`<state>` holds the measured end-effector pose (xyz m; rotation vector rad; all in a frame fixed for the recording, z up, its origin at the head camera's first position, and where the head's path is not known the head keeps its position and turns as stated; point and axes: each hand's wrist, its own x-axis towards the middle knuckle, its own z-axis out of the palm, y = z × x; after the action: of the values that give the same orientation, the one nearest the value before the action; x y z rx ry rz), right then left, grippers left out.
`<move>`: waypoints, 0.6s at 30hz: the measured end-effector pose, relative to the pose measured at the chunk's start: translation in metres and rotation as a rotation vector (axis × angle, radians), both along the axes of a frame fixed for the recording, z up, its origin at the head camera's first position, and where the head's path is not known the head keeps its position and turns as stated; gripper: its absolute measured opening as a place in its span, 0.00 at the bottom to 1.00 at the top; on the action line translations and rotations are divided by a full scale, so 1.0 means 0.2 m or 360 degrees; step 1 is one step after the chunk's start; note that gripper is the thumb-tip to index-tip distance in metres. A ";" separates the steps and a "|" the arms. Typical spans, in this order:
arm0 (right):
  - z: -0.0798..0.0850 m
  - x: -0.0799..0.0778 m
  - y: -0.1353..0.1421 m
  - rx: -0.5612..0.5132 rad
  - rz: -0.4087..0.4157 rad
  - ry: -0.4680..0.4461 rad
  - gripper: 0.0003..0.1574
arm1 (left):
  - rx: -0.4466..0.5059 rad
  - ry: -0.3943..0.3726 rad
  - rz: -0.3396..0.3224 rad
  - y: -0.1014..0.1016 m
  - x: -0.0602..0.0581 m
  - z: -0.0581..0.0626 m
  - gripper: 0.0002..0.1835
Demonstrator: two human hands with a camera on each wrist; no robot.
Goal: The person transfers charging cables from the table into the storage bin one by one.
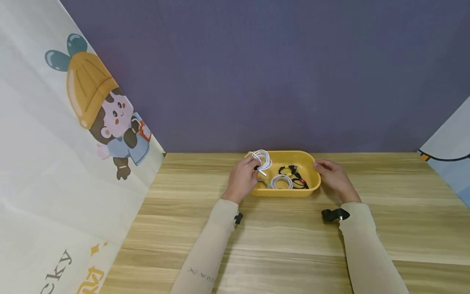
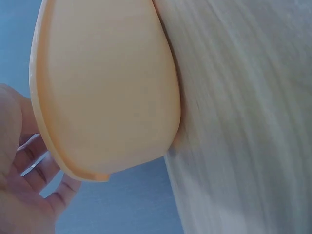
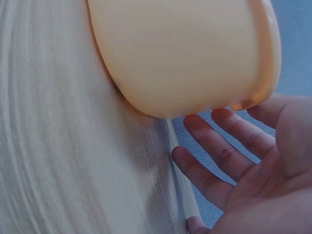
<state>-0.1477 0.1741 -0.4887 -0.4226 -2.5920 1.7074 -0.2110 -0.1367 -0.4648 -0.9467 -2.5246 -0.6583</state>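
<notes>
A yellow plastic basin (image 1: 286, 193) stands at the back of the wooden table. Over its left end my left hand (image 1: 243, 176) pinches a coiled white cable (image 1: 262, 158), whose plug end points down into the basin. In the left wrist view the left hand (image 2: 29, 170) is partly hidden behind the rim, and the cable is out of sight there. At the opposite end, my right hand (image 1: 334, 178) holds the rim, thumb over the edge and fingers by the outer wall (image 3: 180, 58). Inside lie another coiled white cable (image 1: 281, 182) and dark cables (image 1: 299, 181).
The wooden table (image 1: 286, 245) meets a dark blue-grey panel (image 1: 271, 77) right behind the basin. On the left rises a white panel (image 1: 36, 134) with a printed cartoon figure. Black wrist mounts (image 1: 335, 215) sit on both sleeves.
</notes>
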 end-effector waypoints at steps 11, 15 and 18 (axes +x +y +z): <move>0.01 0.00 0.00 0.0011 -0.0004 -0.0030 0.44 | -0.0126 -0.0012 -0.0020 0.04 -0.03 0.01 0.13; 0.00 0.00 0.01 0.0021 0.0001 -0.0038 0.45 | -0.0180 -0.0049 -0.0010 0.04 -0.03 0.02 0.13; -0.01 -0.01 0.01 0.0017 -0.0001 -0.0041 0.44 | -0.0202 -0.0080 -0.0010 0.05 -0.03 0.02 0.14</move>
<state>-0.1494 0.1771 -0.4904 -0.4483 -2.6172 1.6986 -0.2168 -0.1257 -0.4610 -0.9929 -2.6352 -0.5351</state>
